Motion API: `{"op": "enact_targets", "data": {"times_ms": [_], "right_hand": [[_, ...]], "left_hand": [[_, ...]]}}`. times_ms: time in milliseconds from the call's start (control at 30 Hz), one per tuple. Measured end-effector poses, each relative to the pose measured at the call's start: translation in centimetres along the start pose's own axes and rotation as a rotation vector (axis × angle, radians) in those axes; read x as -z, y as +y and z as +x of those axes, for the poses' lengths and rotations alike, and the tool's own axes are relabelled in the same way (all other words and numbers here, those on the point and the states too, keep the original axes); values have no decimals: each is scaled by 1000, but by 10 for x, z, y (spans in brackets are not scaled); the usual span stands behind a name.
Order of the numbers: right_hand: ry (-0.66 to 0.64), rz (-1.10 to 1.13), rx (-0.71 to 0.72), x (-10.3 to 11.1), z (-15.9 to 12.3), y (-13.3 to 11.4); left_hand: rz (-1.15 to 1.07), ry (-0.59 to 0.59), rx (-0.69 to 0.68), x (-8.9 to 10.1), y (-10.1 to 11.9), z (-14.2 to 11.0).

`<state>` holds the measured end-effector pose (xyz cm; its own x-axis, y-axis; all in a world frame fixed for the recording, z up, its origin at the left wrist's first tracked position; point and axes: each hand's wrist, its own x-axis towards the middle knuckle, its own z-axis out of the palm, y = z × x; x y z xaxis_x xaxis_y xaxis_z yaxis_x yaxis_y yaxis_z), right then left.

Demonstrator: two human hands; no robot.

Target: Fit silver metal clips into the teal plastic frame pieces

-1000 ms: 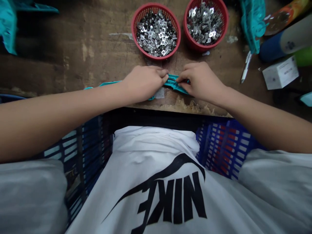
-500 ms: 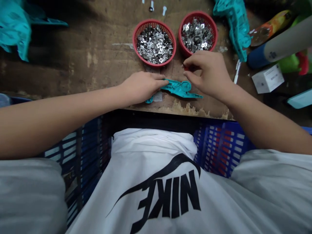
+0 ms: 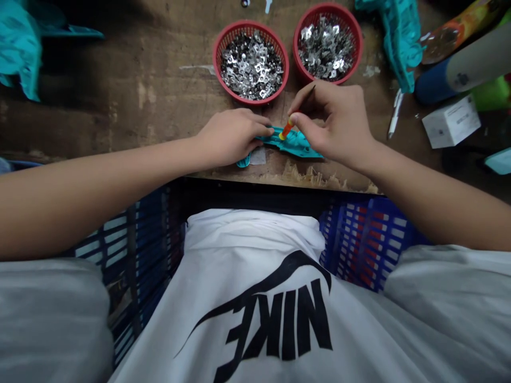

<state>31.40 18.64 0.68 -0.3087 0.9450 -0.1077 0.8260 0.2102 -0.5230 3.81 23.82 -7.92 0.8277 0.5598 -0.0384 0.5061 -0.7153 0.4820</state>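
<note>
A teal moulded plastic piece [image 3: 297, 144] lies flat near the table's front edge. My left hand [image 3: 233, 137] presses on its left end with closed fingers. Pinched in my right hand [image 3: 333, 119] is a slim orange-and-yellow tool [image 3: 286, 129], tilted, its yellow end down at the middle of the teal piece. A thin dark end sticks up above my fingers; I cannot tell whether the yellow end touches. Part of the teal piece is hidden under my left hand. Just beyond my hands stand two red baskets of small metal plates, the left basket [image 3: 216, 69] and the right basket [image 3: 297, 58].
More teal pieces lie at the far left [image 3: 19, 53] and back right [image 3: 401, 42]. On the right are a white pen [image 3: 395, 114], a small white box [image 3: 451, 121], a bottle [image 3: 443, 45] and a blue-and-grey cylinder [image 3: 439, 82]. Blue crates [image 3: 359, 239] stand below the table edge.
My right hand has moved left and turned, bringing the orange-and-yellow tool down over the teal piece. My left hand stays on the piece. The view has shifted slightly.
</note>
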Motion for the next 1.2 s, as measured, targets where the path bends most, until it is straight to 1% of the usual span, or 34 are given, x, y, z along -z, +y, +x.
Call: {"op": "enact_targets", "data": {"times_ms": [100, 200, 267, 367, 400, 467, 533, 667, 767, 933, 1200], "right_hand": [[-21, -18, 57, 1, -3, -3], [-42, -31, 71, 4, -4, -5], [-19, -63, 65, 8, -1, -2], [53, -146, 69, 11, 8, 13], [41, -182, 62, 10, 12, 20], [-43, -249, 48, 6, 18, 32], [-110, -306, 67, -1, 19, 39], [-184, -472, 247, -14, 6, 32], [-252, -572, 325, -22, -6, 26], [-178, -538, 379, -32, -12, 32], [-208, -471, 383, -31, -12, 26]], "left_hand": [[13, -11, 16, 3, 0, -2], [9, -8, 10, 4, 1, -4], [15, -9, 17, 4, 3, -4], [27, -19, 21, 4, 6, -3], [29, -21, 19, 5, 6, -2], [34, -24, 9, 5, 7, -1], [42, -29, -2, 5, 7, 0], [27, -17, -24, 1, 2, 1], [-28, 34, -46, -4, -4, -1], [-86, 53, -41, -8, -9, -3], [-84, 50, -31, -7, -7, -3]]}}
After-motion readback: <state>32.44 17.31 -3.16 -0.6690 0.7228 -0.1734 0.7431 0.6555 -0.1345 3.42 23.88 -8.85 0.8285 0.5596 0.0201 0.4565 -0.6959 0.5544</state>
